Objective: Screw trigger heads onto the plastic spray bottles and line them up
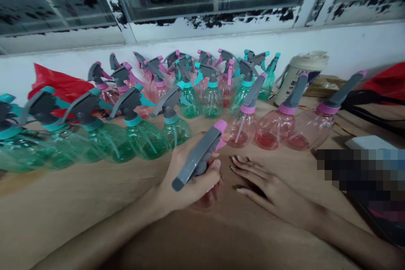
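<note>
My left hand (186,177) is wrapped around a pink spray bottle (202,156) with a grey trigger head and pink nozzle, at the middle of the table. Most of its clear pink body is hidden by my fingers. To the right, my right hand (268,185) lies palm down on the wood, fingers stretched out, holding nothing. Beyond it stand three pink spray bottles, the nearest being a pink-collared bottle (242,128). On the left is a row of green spray bottles, among them a green bottle (144,139) with a teal collar.
Behind, several more pink and green spray bottles, such as a green one (213,99), stand near the wall. A beige lidded tumbler (299,76) is at the back right. Red plastic (60,84) lies back left. A white box (373,142) and a pixelated patch are at right.
</note>
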{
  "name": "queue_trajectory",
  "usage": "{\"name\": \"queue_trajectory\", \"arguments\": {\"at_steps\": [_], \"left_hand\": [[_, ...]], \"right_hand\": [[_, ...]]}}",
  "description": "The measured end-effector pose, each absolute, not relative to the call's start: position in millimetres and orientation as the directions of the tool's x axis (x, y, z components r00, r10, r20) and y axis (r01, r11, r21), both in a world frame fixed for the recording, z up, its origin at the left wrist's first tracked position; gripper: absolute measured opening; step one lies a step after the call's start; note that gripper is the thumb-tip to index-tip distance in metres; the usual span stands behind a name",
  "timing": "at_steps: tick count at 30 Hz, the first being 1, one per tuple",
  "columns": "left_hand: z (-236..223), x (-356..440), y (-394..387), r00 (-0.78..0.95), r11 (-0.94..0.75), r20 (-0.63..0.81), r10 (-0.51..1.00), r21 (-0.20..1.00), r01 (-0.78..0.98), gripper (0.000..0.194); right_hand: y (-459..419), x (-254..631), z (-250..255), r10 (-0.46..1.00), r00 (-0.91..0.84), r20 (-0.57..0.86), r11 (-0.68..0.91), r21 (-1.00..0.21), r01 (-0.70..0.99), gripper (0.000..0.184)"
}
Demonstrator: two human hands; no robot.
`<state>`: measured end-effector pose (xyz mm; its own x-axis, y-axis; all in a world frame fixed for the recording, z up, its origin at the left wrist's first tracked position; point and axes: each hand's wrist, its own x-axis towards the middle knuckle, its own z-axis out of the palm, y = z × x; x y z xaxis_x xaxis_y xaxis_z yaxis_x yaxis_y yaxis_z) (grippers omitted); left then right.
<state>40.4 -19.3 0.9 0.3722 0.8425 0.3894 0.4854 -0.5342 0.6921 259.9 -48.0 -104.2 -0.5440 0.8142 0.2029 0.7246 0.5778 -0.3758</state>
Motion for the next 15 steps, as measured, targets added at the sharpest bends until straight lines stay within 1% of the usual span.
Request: {"name": "queue_trajectory", "arguments": {"at_steps": [3, 9, 15], "left_hand": [[0.7, 40.4, -18.4, 0.391, -0.564, 0.415, 0.822, 0.69, 0.454, 0.019], [0.1, 40.1, -18.8, 0.377, -0.533, 0.387, 0.842, 0.706, 0.466, 0.022], [2.3, 39.4, -20.1, 0.361, -0.453, 0.298, 0.884, 0.738, 0.499, 0.021]], "right_hand": [[-48.1, 259.7, -104.0, 0.817, -0.538, 0.205, 0.573, -0.382, 0.725, 0.048], [-48.6, 259.7, -102.4, 0.819, -0.531, 0.217, 0.57, -0.407, 0.714, 0.048], [-48.5, 259.7, -102.4, 0.821, -0.526, 0.222, 0.568, -0.418, 0.709, 0.048]]}}
